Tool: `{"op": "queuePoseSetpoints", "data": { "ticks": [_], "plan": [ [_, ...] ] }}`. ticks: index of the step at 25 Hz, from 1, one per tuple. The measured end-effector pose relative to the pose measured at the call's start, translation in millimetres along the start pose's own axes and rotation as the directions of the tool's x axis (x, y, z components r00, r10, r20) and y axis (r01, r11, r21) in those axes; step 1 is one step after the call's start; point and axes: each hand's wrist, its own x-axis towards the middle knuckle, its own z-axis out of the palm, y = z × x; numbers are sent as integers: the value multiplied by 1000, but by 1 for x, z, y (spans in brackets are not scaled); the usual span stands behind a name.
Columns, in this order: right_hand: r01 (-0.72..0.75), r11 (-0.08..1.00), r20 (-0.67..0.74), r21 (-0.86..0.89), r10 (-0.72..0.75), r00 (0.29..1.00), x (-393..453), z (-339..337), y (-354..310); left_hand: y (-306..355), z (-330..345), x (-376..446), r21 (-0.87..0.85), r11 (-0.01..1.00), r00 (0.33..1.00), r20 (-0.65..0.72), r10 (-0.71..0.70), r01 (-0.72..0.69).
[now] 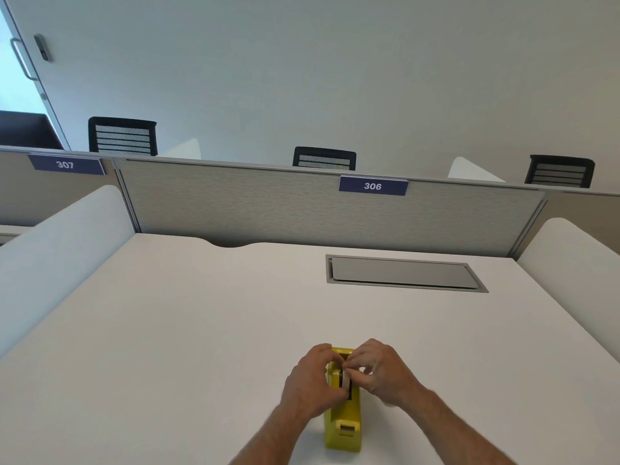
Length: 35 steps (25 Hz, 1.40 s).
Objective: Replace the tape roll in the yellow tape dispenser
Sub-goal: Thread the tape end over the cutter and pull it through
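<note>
Your single head-worn wide-angle view looks forward and steeply down over the white desk. Both hands sit low at the bottom centre, close to you. The grey partition crosses mid-frame, and the far wall fills the upper half.
</note>
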Motion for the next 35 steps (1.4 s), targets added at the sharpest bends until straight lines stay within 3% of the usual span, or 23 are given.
{"op": "queuePoseSetpoints", "data": {
  "ticks": [35],
  "plan": [
    [-12, 1000, -4, 19, 12, 1000, -2, 1, -5, 2, -5, -1, 5, 1000, 1000, 22, 0, 0]
  ]
}}
